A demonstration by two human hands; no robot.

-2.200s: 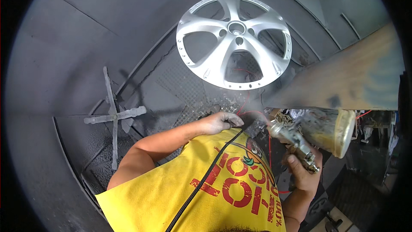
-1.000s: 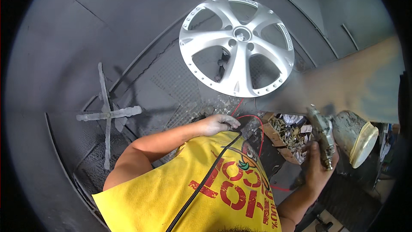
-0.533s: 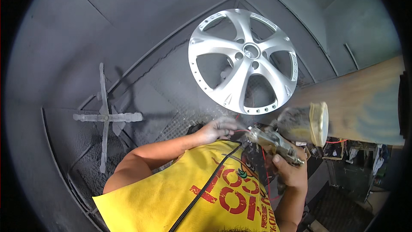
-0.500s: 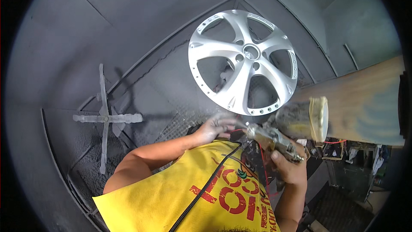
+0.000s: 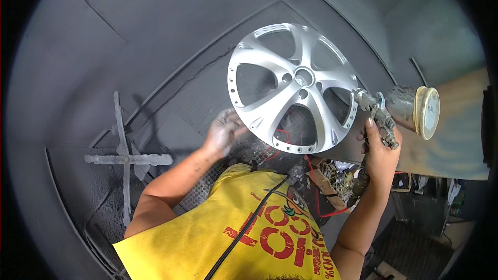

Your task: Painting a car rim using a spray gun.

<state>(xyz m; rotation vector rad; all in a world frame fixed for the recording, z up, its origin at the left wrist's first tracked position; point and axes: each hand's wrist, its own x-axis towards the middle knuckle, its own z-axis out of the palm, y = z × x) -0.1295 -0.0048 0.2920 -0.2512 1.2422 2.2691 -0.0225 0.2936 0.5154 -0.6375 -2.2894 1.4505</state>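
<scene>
A silver five-spoke wheel face (image 5: 277,108) stands in front of me, its round hub opening toward me and small holes along its rim. My left hand (image 5: 223,134), dusted grey, is beside the lower left rim with fingers apart and partly curled; whether they touch the rim I cannot tell. Wrapped round a paint-crusted spray gun (image 5: 383,118), my right hand (image 5: 381,150) is at the wheel's right side. The gun's nozzle end is close to the right rim. A cup (image 5: 403,106) with a pale, cloth-edged lid juts out to the right of the gun.
A grey-coated cross-shaped stand (image 5: 126,159) is at left. Grey panels (image 5: 171,26) enclose the far side, and a paint-stained board (image 5: 451,129) spans the right. Below it lie a cardboard box (image 5: 327,181) of scraps and a red cord (image 5: 332,213).
My right hand has raised the spray gun up and right, beside the rim. My left hand has moved up and left to the lower left rim. The wheel has turned slightly clockwise.
</scene>
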